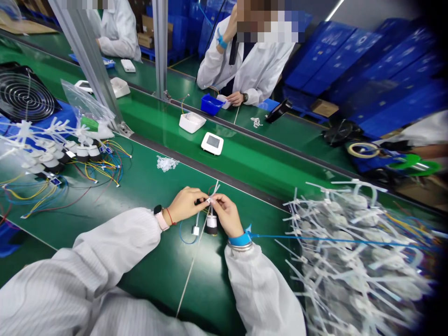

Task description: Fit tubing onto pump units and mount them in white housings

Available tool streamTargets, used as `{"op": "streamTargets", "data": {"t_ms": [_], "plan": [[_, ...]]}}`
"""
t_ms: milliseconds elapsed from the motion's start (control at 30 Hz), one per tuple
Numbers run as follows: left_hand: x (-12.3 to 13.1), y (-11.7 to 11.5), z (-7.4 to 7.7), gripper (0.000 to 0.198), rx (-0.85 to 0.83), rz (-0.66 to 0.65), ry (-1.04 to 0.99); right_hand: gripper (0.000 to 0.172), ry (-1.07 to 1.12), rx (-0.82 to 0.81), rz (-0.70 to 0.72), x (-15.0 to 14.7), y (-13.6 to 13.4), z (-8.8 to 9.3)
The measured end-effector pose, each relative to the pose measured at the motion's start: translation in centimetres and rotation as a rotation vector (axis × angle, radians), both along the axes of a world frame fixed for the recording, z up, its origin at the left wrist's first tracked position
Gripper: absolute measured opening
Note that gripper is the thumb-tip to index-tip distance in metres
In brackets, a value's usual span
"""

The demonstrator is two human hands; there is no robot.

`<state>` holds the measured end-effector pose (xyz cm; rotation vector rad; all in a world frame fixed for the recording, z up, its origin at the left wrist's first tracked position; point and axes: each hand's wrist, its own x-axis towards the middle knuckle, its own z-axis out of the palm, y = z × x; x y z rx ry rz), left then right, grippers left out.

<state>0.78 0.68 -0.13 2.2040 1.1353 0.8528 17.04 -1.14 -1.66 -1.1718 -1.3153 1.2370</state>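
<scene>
One small wired tag (195, 230), illegible

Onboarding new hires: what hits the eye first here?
The heap of white cable-tied assemblies fills the right foreground of the green assembly belt. At centre, the left hand and right hand pinch a white cable tie. Stacked blue crates wall the upper right.

Left arm (94, 261) and right arm (262, 289) angled inward from the lower corners, in white sleeves. Left hand (185, 205) and right hand (228, 215) close together, wrists slightly bent, fingers (217, 200) pinched, fingertips apparently almost touching, the exact grip hard to make out.
</scene>
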Motion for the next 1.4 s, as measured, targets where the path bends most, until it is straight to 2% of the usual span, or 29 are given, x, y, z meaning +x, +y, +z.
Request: {"op": "streamTargets", "data": {"t_ms": [233, 533, 833, 933, 1100, 1167, 1400], "plan": [[0.0, -0.1, -0.2, 0.016, 0.025, -0.042, 0.001, 0.017, 0.054, -0.088, 0.004, 0.2, 0.1, 0.3], [0.0, -0.2, -0.1, 0.016, 0.007, -0.031, 0.001, 0.020, -0.005, -0.048, 0.017, 0.3, -0.1, 0.7], [0.1, -0.9, -0.4, 0.017, 0.088, -0.048, 0.031, 0.018, -0.034, 0.001, 0.023, 0.2, -0.1, 0.5], [0.2, -0.9, -0.1, 0.016, 0.013, -0.037, -0.028, 0.018, 0.001, -0.018, 0.002, 0.2, -0.2, 0.4], [0.3, -0.6, 0.7, 0.021, -0.299, -0.052, -0.282, 0.018, 0.002, 0.024, -0.023, 0.3, -0.3, 0.4], [0.2, -0.4, 0.6, 0.024, -0.369, -0.058, -0.350, 0.021, 0.005, 0.046, -0.015, 0.4, -0.3, 0.4], [0.0, 0.2, 0.1, 0.024, -0.359, -0.073, -0.376, 0.026, 0.004, 0.031, -0.015, 0.3, -0.4, 0.2]]}}
